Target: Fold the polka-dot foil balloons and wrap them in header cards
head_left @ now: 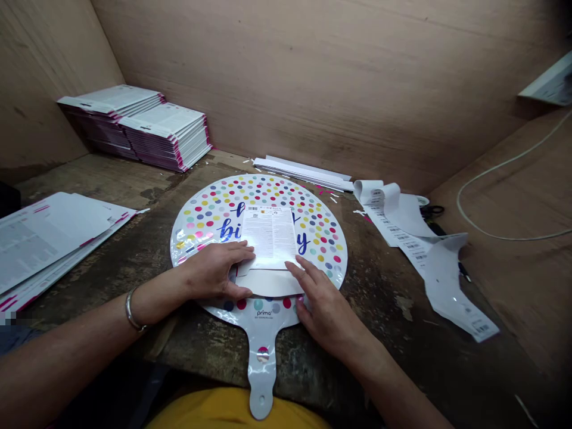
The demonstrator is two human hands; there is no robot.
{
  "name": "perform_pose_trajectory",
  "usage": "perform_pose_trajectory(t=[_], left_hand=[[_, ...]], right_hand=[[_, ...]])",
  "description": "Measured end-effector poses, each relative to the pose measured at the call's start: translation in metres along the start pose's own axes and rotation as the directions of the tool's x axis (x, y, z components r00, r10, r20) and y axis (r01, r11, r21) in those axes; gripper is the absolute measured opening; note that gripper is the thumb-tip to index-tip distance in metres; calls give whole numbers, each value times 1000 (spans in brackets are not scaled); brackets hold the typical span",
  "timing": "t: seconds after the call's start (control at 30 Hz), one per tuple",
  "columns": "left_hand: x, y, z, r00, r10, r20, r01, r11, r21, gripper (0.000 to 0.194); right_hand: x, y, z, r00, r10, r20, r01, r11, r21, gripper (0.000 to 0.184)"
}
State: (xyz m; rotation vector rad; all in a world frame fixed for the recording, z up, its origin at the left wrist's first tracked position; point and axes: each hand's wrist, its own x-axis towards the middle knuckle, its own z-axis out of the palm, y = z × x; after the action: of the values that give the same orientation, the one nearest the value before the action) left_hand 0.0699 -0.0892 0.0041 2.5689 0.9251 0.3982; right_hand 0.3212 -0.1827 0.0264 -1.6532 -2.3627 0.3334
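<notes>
foil polka-dot balloon (259, 190) | left hand (214, 271) flat on white printed card (268, 235) | right hand (324, 307) spread at card edge

balloon: round silver foil balloon (259, 193), loads of rainbow polka dots, blue script | card: white rectangular paper card (268, 235), tiny black print | stack: white paper sheets (163, 134), hot-pink edges

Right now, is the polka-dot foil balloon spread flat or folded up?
Spread flat: the round foil balloon lies open on the workbench, its tail stretched out unfolded.
</notes>
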Motion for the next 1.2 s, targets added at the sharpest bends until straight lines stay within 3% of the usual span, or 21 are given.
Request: perform_pose_trajectory(t=[0.1,0.2,0.33,0.5,0.63,0.7,0.77,0.83,0.97,1.07,1.2], left_hand=[[1,-2,-1,1000,-6,10,6,1000,1,67],[-1,-2,-2,1000,3,20,-3,1000,14,68],[-10,15,5,997,35,-75,-31,998,53,63],[-12,46,18,993,95,-68,-86,987,134,23],[-7,44,22,997,64,-43,-56,986,155,20],[-6,42,21,997,36,-61,-29,993,115,18],[-4,42,18,995,-37,-91,42,998,53,20],[-2,44,15,982,-155,-108,156,988,1,24],[2,44,10,906,-406,-118,405,914,-26,14],[4,41,11,888,-418,-193,430,902,26,26],[6,38,17,891,-381,-247,411,908,81,49]], right_hand=[[6,4,8,998,-29,-51,26,997,-67,66],[8,8,17,986,-94,-137,76,988,-132,46],[5,9,23,966,-123,-226,99,989,-113,28],[6,1,15,976,-92,-195,87,996,-33,22],[16,-5,13,985,-94,-147,100,994,38,27],[24,-5,14,986,-72,-147,89,990,113,20],[31,-5,14,991,-22,-130,45,982,182,10],[36,-5,14,995,43,-91,-25,982,189,15],[39,-7,13,959,261,-112,-254,964,74,13],[39,-8,13,906,383,-178,-382,923,38,22],[45,-13,14,877,436,-204,-440,898,29,37]])
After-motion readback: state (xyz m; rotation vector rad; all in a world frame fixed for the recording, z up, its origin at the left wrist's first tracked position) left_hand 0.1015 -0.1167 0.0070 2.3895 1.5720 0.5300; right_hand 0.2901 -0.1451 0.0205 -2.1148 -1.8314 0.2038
